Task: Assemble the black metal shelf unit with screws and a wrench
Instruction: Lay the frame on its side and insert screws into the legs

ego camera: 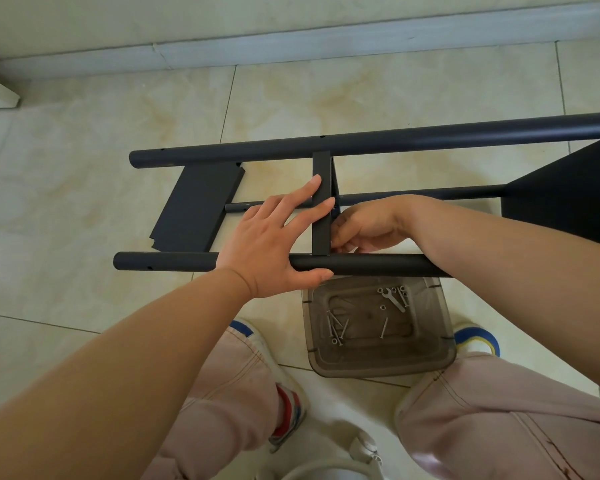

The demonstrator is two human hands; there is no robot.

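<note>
The left hand (271, 242) lies flat with straight, spread fingers; the right hand (364, 228) is bent at the wrist, fingers curled (fingertips partly hidden)

Black shelf frame (361, 142) on its side on tile, tubes horiz; middle shelf panel (321, 202) edge-on btwn tubes, loose panel (198, 209) flat at left; screws (336, 329) + wrench (394, 299) in bin

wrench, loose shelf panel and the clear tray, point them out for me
wrench (394, 301): head view, on the middle of its shaft.
loose shelf panel (198, 206): head view, on the centre of its flat face.
clear tray (378, 369): head view, on its near rim.
</note>
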